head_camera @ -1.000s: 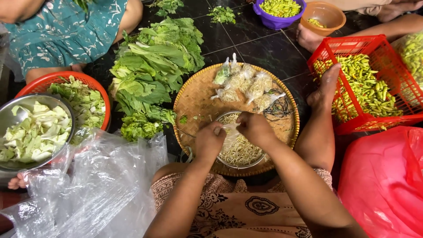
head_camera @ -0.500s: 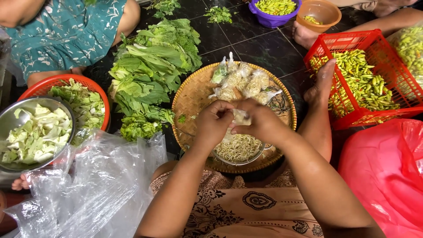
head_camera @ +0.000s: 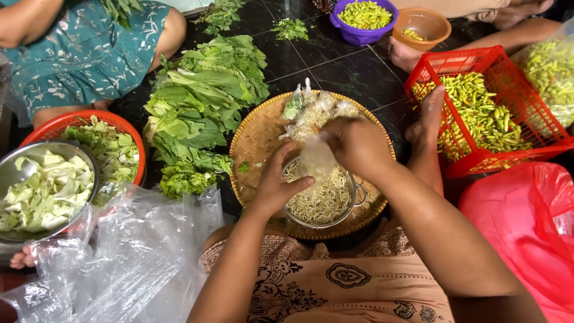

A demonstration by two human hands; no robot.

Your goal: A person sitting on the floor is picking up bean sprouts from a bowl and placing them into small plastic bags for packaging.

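Both my hands hold a small clear plastic bag (head_camera: pixel 317 160) of bean sprouts over a metal bowl (head_camera: pixel 350 209) of pale sprouts. My left hand (head_camera: pixel 276 185) grips the bag from the lower left. My right hand (head_camera: pixel 357 143) pinches its top. The bowl sits on a round woven tray (head_camera: pixel 254 137). Several filled small bags (head_camera: pixel 317 107) lie at the tray's far edge.
A pile of leafy greens (head_camera: pixel 200 110) lies left of the tray. A steel bowl of cut cabbage (head_camera: pixel 39 191) rests on a red basket (head_camera: pixel 134 140) at left, clear plastic bags (head_camera: pixel 119 263) below. A red crate of green chillies (head_camera: pixel 484 113) stands right, with another person's foot (head_camera: pixel 427 116).
My hands rose from the sprout bowl with a filled bag, then shifted: the right hand went up to the bag's top, the left stayed below.
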